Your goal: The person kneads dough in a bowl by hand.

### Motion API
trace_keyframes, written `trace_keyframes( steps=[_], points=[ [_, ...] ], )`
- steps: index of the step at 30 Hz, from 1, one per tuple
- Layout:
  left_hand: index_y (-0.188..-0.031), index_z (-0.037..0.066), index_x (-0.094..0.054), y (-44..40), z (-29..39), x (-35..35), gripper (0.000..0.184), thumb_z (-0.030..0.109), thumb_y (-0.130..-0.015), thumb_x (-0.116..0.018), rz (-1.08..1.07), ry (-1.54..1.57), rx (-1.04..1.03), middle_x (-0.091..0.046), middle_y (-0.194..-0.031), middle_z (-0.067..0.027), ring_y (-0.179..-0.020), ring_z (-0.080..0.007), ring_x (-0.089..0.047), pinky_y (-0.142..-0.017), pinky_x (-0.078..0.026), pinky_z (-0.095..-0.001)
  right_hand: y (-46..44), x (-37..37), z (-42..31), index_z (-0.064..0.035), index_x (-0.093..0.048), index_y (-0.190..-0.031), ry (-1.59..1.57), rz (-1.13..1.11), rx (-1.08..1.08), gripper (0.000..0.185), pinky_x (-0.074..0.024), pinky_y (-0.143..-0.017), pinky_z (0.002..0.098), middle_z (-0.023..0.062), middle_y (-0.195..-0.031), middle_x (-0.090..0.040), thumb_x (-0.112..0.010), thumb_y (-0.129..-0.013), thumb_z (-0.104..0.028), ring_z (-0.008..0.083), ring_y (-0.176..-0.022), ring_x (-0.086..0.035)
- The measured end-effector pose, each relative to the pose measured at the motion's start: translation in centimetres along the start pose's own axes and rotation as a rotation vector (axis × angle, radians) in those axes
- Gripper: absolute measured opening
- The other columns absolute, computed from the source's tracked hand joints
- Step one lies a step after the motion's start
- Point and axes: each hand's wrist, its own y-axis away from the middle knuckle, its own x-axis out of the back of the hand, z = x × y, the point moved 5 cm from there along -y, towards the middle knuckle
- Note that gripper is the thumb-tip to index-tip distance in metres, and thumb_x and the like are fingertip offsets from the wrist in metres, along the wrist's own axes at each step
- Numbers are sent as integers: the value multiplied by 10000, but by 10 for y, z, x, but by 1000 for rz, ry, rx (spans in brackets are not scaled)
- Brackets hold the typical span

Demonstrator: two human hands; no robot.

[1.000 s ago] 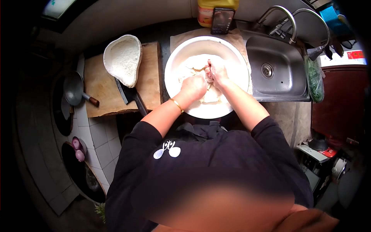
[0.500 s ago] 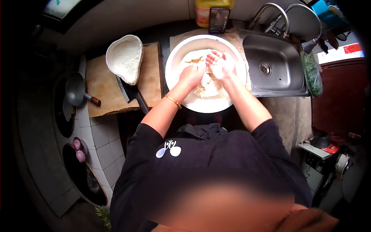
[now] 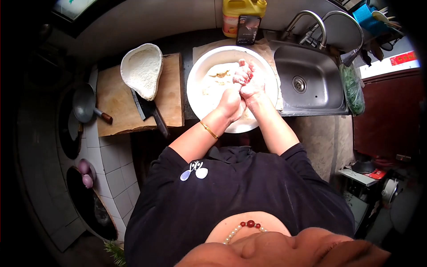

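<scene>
A large white basin (image 3: 194, 101) holds white flour (image 3: 215, 84) with a yellowish-brown wet patch near its far side. Both of my hands are over the basin, pressed against each other. My left hand (image 3: 231, 103), with a gold bangle at the wrist, is closed against the heel of my right hand. My right hand (image 3: 250, 82) is turned palm up, its floury fingers bent loosely and apart. What may lie between the two palms is hidden.
Left of the basin, a cutting board (image 3: 111, 104) carries a flour-filled bowl-like container (image 3: 142, 69) and a cleaver (image 3: 155, 118). Behind stand a phone (image 3: 248, 30) and a yellow jug (image 3: 231, 18). A steel sink (image 3: 311, 71) with faucet (image 3: 322, 29) is at right.
My left hand has slid toward me and onto the base of my right hand. My right fingers, stretched before, are now bent. The view has shifted slightly.
</scene>
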Motion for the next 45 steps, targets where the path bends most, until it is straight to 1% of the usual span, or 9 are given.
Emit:
trace_keyframes(
  steps=[5, 10, 16, 19, 28, 31, 37, 42, 45],
  points=[
    [-1281, 38, -458, -5, 0, 6, 324, 105, -977, -367, -153, -35, -221, -477, -1311, -138, -1228, -228, -460, -1037, -391, -370, 6, -6, 2, 6, -528, -1032, -116, 78, 27, 439, -317, -465, 250, 50, -749, -451, -339, -989, -387, 165, -605, -395],
    [-1204, 4, -515, -1, 10, -13, 291, 78, -935, -435, -20, -170, -198, -560, -1165, -111, -1075, -180, -541, -932, -445, -322, 10, -3, -5, 14, -486, -1146, 177, 246, 222, 503, -418, -625, 301, 148, -1000, -574, -341, -979, -438, 220, -748, -490],
    [-1134, -20, -549, -27, -2, 28, 271, 134, -926, -468, 158, -516, 11, -609, -1050, -133, -959, -187, -590, -799, -496, -315, 25, -6, 8, 37, -331, -1367, 342, 204, 297, 604, -397, -986, 394, 214, -1297, -470, -373, -991, -434, 299, -1114, -502],
    [-1118, -4, -561, -23, -6, 28, 277, 193, -953, -457, 207, -503, 107, -619, -1025, -123, -935, -187, -596, -777, -503, -316, 27, 13, 7, 21, -180, -1470, 502, 194, 285, 703, -216, -1151, 452, 221, -1497, -273, -353, -995, -468, 356, -1374, -294],
    [-1132, 24, -545, -19, -21, 23, 279, 223, -989, -412, 258, -141, 121, -605, -1103, -128, -997, -226, -588, -826, -508, -347, 52, 22, 5, -50, -265, -1431, 355, 244, 351, 595, -330, -1051, 382, 161, -1387, -382, -449, -987, -400, 263, -1164, -418],
    [-1128, 22, -540, -22, -19, 22, 294, 230, -997, -379, 182, -72, 128, -598, -1119, -143, -1007, -256, -586, -854, -505, -369, 64, 6, 13, -31, -187, -1488, 385, 253, 291, 666, -173, -1168, 401, 213, -1528, -205, -357, -1002, -454, 338, -1394, -247],
    [-1104, 35, -536, -34, -11, 24, 339, 275, -1015, -314, 319, 20, 16, -592, -1118, -151, -1014, -276, -581, -896, -485, -415, 49, 26, 8, -54, -527, -1220, 377, 285, 255, 368, -419, -951, 410, 191, -1293, -533, -376, -1014, -319, 284, -1181, -515],
    [-1137, 29, -529, -30, -19, 19, 438, 372, -1007, -290, 471, 66, -59, -591, -1110, -128, -1005, -282, -575, -899, -481, -406, 25, 39, 4, -33, -510, -1193, 1236, 140, 251, 362, -412, -944, 411, 205, -1227, -537, -397, -984, -306, 307, -1128, -515],
    [-1144, 69, -530, -32, -16, 17, 479, 451, -989, -287, 243, 106, 91, -589, -1118, -107, -1010, -275, -571, -891, -476, -413, 16, 56, -5, -31, -548, -1121, 1680, 49, 340, 311, -439, -898, 418, 206, -1145, -572, -418, -964, -267, 321, -1049, -550]
  ],
)
